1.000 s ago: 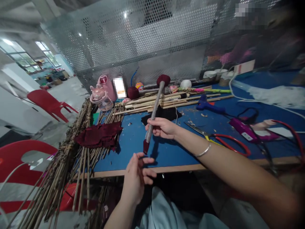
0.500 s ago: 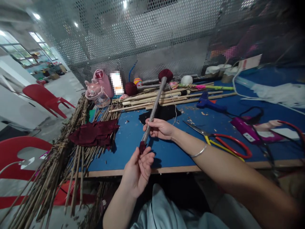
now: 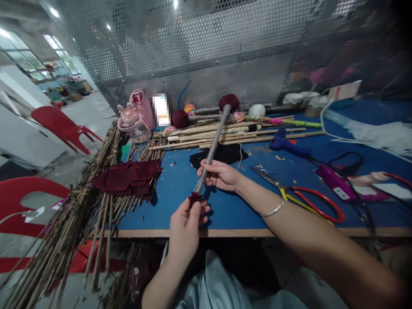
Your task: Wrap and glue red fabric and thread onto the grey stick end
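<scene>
A grey-wrapped stick (image 3: 217, 137) with a dark red round head (image 3: 229, 103) at its far end slants toward me over the table. My right hand (image 3: 222, 175) is closed around its lower part, thumb and fingers pinching the shaft. At the near end sits a small piece of dark red cloth (image 3: 195, 198). My left hand (image 3: 188, 225) pinches that cloth between thumb and fingers, against the stick's tip. A pale string (image 3: 240, 146) hangs down near the shaft. Under the stick lies a black cloth (image 3: 222, 156).
Scissors (image 3: 289, 193), a blue glue gun (image 3: 288, 145) and a purple power strip (image 3: 341, 184) lie to the right. Dark red cloth (image 3: 128, 178) rests on bundled twigs (image 3: 106, 206) at left. Peeled sticks (image 3: 189, 139), a white ball (image 3: 256, 110) and a pink cup (image 3: 138, 131) are behind.
My left thumb and fingers have closed onto the cloth at the stick's end, where they were spread around it before. The right hand keeps its grip; the view has shifted slightly.
</scene>
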The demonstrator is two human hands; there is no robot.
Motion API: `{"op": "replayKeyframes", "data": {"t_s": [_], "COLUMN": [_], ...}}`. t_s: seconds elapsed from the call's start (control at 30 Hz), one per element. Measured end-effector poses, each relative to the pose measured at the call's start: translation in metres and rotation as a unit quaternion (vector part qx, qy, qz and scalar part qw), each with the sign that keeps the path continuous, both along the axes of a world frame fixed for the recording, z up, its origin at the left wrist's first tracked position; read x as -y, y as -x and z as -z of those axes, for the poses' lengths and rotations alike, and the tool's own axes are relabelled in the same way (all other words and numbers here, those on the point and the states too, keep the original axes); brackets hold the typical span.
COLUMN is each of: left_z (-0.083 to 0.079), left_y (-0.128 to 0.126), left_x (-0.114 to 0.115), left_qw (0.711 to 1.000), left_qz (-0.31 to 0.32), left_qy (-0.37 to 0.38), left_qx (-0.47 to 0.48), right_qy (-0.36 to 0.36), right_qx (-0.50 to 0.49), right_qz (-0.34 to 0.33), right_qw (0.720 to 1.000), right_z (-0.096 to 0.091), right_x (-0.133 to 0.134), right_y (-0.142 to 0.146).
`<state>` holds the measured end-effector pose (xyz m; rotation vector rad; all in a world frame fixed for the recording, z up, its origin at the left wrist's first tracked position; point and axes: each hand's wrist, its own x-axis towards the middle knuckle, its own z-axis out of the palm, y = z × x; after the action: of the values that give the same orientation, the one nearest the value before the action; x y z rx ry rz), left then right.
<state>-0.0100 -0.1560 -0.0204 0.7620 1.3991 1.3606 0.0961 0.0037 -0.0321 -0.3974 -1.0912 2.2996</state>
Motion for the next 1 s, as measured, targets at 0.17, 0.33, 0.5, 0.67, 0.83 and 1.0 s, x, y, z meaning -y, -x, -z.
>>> {"op": "replayKeyframes", "data": {"t_s": [0.17,0.33,0.5,0.67,0.83,1.0], "left_z": [0.001,-0.008,-0.014,-0.009,-0.006,-0.009], "left_y": [0.001,0.005,0.007,0.007,0.005,-0.003], "left_x": [-0.002,-0.004,-0.015,-0.025,-0.028,-0.016], "left_qw": [0.999,0.991,0.993,0.998,0.986,0.981], "left_qz": [-0.027,0.007,0.042,0.054,0.03,-0.052], "left_qy": [-0.021,0.04,0.037,0.028,-0.018,-0.047], "left_qx": [-0.033,0.128,0.108,-0.03,-0.162,-0.182], "right_qy": [0.0,0.0,0.0,-0.007,-0.006,0.001], "right_qx": [0.011,0.006,0.016,0.032,0.03,0.017], "right_qz": [0.009,0.005,0.01,0.03,0.043,0.063], "right_qw": [1.0,1.0,1.0,0.999,0.999,0.998], "right_z": [0.001,-0.002,-0.004,-0.002,-0.002,-0.005], "right_x": [0.0,0.001,0.002,0.0,-0.002,-0.002], "right_y": [0.002,0.001,0.0,0.001,0.002,-0.001]}}
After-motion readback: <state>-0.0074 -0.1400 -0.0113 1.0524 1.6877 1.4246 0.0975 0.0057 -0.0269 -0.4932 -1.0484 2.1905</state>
